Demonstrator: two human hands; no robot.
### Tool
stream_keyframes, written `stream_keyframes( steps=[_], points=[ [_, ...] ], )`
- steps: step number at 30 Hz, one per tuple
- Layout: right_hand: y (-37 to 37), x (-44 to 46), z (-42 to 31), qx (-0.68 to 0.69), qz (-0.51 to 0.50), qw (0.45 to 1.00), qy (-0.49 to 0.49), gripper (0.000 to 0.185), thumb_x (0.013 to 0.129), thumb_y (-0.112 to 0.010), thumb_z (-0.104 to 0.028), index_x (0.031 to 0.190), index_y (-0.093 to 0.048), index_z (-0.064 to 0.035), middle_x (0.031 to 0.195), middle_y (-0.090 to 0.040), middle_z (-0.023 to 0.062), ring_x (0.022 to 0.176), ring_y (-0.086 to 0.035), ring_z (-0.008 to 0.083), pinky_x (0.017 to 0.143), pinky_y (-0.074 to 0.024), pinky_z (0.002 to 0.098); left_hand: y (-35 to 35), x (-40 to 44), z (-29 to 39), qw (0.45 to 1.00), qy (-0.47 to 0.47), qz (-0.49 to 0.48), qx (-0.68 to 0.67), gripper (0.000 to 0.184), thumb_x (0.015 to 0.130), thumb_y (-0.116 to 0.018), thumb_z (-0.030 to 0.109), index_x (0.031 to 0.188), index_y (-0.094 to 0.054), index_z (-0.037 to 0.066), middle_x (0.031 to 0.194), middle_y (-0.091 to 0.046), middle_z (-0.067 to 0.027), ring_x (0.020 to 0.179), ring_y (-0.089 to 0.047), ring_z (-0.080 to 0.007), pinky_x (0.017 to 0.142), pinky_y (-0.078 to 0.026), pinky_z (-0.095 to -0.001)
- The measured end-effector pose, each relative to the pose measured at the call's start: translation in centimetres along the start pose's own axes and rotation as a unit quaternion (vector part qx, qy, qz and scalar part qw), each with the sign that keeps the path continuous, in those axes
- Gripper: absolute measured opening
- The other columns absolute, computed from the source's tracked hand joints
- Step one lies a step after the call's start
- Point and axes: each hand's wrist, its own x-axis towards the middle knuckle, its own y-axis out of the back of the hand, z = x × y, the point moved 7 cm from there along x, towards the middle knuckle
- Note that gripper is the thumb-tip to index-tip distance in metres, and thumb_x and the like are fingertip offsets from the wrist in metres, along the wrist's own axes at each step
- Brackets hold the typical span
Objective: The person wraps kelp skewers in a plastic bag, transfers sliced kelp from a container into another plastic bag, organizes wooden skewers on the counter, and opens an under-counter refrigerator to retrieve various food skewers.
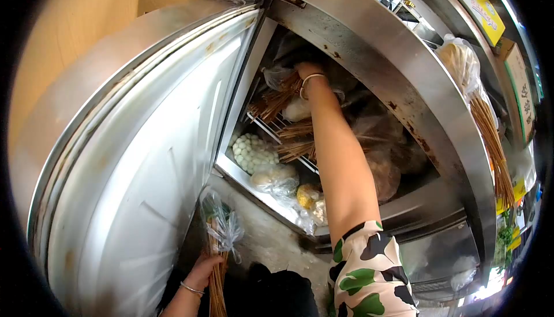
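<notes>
My left hand (206,269), low in the view, is closed round a bundle of thin wooden skewers (217,285). A knotted clear plastic bag (222,224) covers the bundle's upper end, with something green inside. My right arm reaches deep into an open fridge (415,204). Up on the wire shelf (265,125), my right hand (311,71) has its fingers curled at the end of another bundle of skewers (277,99); the fingertips are partly hidden. More skewers (297,139) lie on the shelf beneath my forearm.
The white fridge door (156,172) stands open at the left. Below the shelf are a bag of pale round balls (254,152), another clear bag (276,177) and a yellow item (307,196). Bagged skewers (490,144) lie on the steel counter (398,45) at the right.
</notes>
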Motion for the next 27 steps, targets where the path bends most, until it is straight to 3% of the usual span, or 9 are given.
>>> stream_keyframes(
  steps=[5, 11, 13, 15, 17, 18, 21, 25, 27],
  points=[
    [-2.7, 3.8, 1.0, 0.027, -0.058, 0.997, -0.034, 0.044, 0.083, -0.062, -0.026, 0.119, -0.052, -0.0022, 0.113, -0.057, 0.0128, 0.095, -0.056, 0.0236, 0.070, -0.0530, 0.0367, -1.7, -1.4, 1.4, 0.999, -0.028, -0.013, -0.013, 0.054, 0.076, -0.062, 0.008, 0.124, -0.038, 0.004, 0.094, -0.055, -0.0091, 0.081, -0.057, -0.0214, 0.065, -0.049, -0.0342],
    [-3.5, 3.1, -0.3, -0.032, -0.127, 0.991, -0.023, 0.053, 0.084, -0.061, -0.036, 0.125, -0.049, -0.0045, 0.120, -0.054, 0.0129, 0.102, -0.054, 0.0246, 0.073, -0.0541, 0.0381, 1.0, -0.6, -1.7, 0.995, 0.041, 0.093, -0.014, 0.022, 0.083, -0.062, 0.013, 0.101, -0.059, 0.001, 0.095, -0.059, -0.0104, 0.080, -0.058, -0.0174, 0.063, -0.049, -0.0316],
    [-1.3, -1.4, -3.1, -0.173, -0.047, 0.976, 0.126, 0.054, 0.083, -0.061, -0.039, 0.122, -0.051, -0.0036, 0.115, -0.056, 0.0140, 0.099, -0.056, 0.0257, 0.076, -0.0502, 0.0389, -1.9, -2.4, 0.6, 0.998, 0.035, 0.033, -0.049, 0.010, 0.086, -0.060, 0.011, 0.092, -0.062, 0.003, 0.092, -0.061, -0.0102, 0.075, -0.059, -0.0159, 0.058, -0.048, -0.0294],
    [1.9, -10.2, -4.1, -0.134, -0.006, 0.928, 0.346, 0.044, 0.085, -0.060, -0.033, 0.116, -0.055, -0.0022, 0.106, -0.060, 0.0116, 0.093, -0.058, 0.0212, 0.076, -0.0478, 0.0333, -2.2, -3.2, 0.3, 0.995, 0.051, 0.074, -0.048, 0.018, 0.083, -0.061, 0.009, 0.099, -0.057, 0.002, 0.090, -0.060, -0.0092, 0.070, -0.058, -0.0156, 0.056, -0.048, -0.0290],
    [4.1, -18.6, -1.6, -0.094, -0.067, 0.906, 0.407, 0.035, 0.086, -0.060, -0.028, 0.109, -0.060, -0.0008, 0.097, -0.064, 0.0092, 0.087, -0.059, 0.0167, 0.075, -0.0454, 0.0277, -2.6, -2.9, 1.8, 0.998, -0.013, 0.053, -0.001, 0.037, 0.080, -0.060, 0.004, 0.115, -0.048, 0.002, 0.091, -0.057, -0.0072, 0.073, -0.056, -0.0148, 0.059, -0.048, -0.0288],
    [4.3, -22.4, 1.5, -0.123, -0.165, 0.891, 0.404, 0.030, 0.086, -0.059, -0.022, 0.107, -0.060, -0.0002, 0.096, -0.064, 0.0088, 0.084, -0.060, 0.0155, 0.073, -0.0465, 0.0268, -2.7, -3.0, 1.4, 0.998, -0.003, 0.058, -0.007, 0.037, 0.080, -0.060, 0.004, 0.115, -0.048, 0.002, 0.091, -0.057, -0.0072, 0.073, -0.056, -0.0148, 0.059, -0.048, -0.0288],
    [4.6, -25.5, 18.2, -0.303, -0.410, 0.855, 0.093, 0.017, 0.085, -0.058, -0.003, 0.101, -0.062, 0.0016, 0.090, -0.064, 0.0076, 0.076, -0.060, 0.0118, 0.066, -0.0496, 0.0242, -3.8, -3.1, 1.7, 0.998, -0.017, 0.036, 0.056, 0.063, 0.076, -0.057, 0.001, 0.133, -0.031, 0.006, 0.099, -0.052, -0.0046, 0.081, -0.052, -0.0129, 0.068, -0.047, -0.0290],
    [8.3, -13.9, 30.2, -0.299, -0.167, 0.933, 0.109, 0.009, 0.088, -0.057, -0.008, 0.091, -0.063, -0.0023, 0.077, -0.062, 0.0023, 0.065, -0.057, 0.0115, 0.058, -0.0446, 0.0238, -1.7, -3.6, 0.1, 0.979, 0.021, 0.165, 0.114, 0.062, 0.074, -0.060, 0.004, 0.130, -0.035, 0.006, 0.095, -0.053, -0.0051, 0.079, -0.052, -0.0128, 0.065, -0.047, -0.0284],
    [10.1, -8.7, 33.4, -0.148, -0.077, 0.986, 0.000, 0.008, 0.085, -0.059, -0.006, 0.092, -0.063, -0.0046, 0.079, -0.063, 0.0031, 0.067, -0.056, 0.0114, 0.059, -0.0437, 0.0227, -2.6, -3.6, 0.7, 0.975, 0.038, 0.165, 0.148, 0.056, 0.075, -0.062, 0.004, 0.125, -0.039, 0.003, 0.089, -0.057, -0.0053, 0.071, -0.054, -0.0119, 0.062, -0.048, -0.0286]
  ],
)
